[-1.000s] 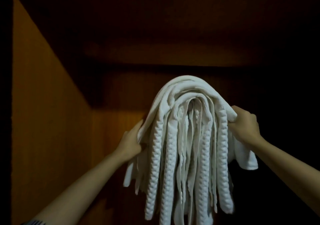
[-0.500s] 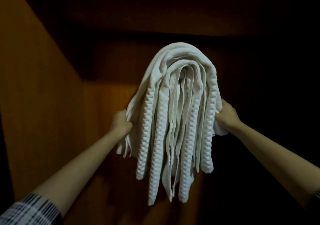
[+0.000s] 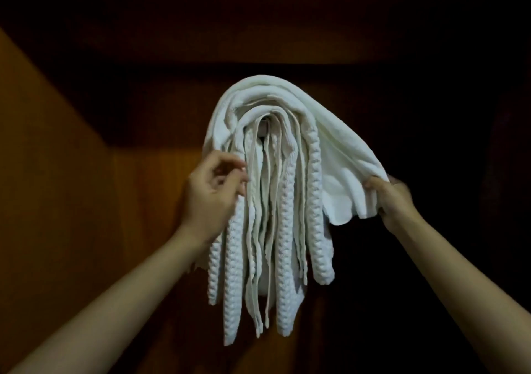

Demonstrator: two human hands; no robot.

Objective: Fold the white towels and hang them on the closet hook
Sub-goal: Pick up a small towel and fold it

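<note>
White towels [image 3: 275,201] draped over a closet hook, two hands at the stack.

Folded and hanging at the far wall of the wooden closet [image 3: 57,201], the towels look nearly done. The left hand [image 3: 212,198] pinches a front edge; the right hand [image 3: 393,198] grips the outermost towel's right side, not yet straightened. The layers overlap too much to count; the hook is hidden.

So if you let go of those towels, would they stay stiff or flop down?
Probably flop: the towels already droop in long soft folds. They look fairly heavy, being many thick layers. The flap the right hand grips would likely swing down; the left hand pinches another layer.
</note>
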